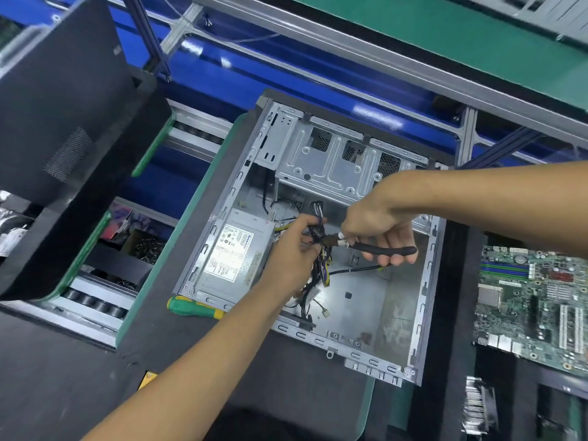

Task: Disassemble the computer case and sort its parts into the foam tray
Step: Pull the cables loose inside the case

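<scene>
At the far left of the dark worktop a black side panel stands tilted, its mesh vent facing the camera. Right of it, beyond the worktop's green edge, a roller conveyor runs along the bench. A green and yellow screwdriver handle lies on the worktop, touching the near left corner of the computer case.

The case lies open side up in the middle of the worktop. Its power supply, label upward, sits in the case's left part, near the near left corner. A drive cage fills the far side of the case.

The left hand reaches in from the near edge, and its fingers curl round a cable bundle of black, yellow and purple wires just right of the power supply. The bundle runs up past the fingers and hangs down below them toward the case floor.

The right hand comes in from the right edge of the view, fingers wrapped round the black handles of a pair of pliers. The tool's head points left and meets the bundle right beside the left hand's fingertips; whether its tips are biting a wire cannot be told.

At the right edge, in a foam tray, lies a green motherboard, well apart from the hands. Near it, at the near right corner, a finned heatsink is blurred.
</scene>
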The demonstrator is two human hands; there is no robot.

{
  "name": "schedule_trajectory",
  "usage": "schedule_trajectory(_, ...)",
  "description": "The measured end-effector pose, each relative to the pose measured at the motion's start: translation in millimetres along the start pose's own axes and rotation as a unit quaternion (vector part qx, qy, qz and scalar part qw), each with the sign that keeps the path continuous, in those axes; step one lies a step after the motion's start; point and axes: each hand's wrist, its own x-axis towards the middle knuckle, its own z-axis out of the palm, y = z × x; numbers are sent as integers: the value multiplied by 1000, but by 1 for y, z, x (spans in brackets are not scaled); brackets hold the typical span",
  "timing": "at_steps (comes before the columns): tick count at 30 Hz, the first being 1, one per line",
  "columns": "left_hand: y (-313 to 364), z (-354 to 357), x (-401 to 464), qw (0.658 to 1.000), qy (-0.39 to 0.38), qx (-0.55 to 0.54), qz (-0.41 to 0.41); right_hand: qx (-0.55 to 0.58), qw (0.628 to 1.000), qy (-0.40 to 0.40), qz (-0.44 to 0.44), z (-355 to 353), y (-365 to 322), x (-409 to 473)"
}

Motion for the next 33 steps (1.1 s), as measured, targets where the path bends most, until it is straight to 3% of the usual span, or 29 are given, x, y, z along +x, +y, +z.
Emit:
schedule_trajectory(9, 2, 1, 0, 1000, -2, -9, -12, 33, 998, 53, 19, 26, -1, 3)
schedule_trajectory(11, 4, 1, -1, 999, 1, -34, -29, -90, 990, 107, -13, 32, 2, -1)
schedule_trajectory(13, 6, 2, -2, 999, 3, -36, -39, -223, 958, 174, -51, 38, 3, -9)
schedule_trajectory(16, 8, 3, -3, 998, 1, -48, -45, -259, 931, 250, -57, 46, 8, -7)
schedule_trajectory(21, 8, 1, -2, 995, -6, -70, -67, -250, 919, 295, -80, 54, 22, 1)
schedule_trajectory(30, 8, 1, 0, 988, -10, -111, -106, -154, 954, 248, -62, 35, 42, -17)
schedule_trajectory(33, 6, 0, 2, 984, -4, -140, -109, -16, 983, 161, -89, 33, 40, -8)
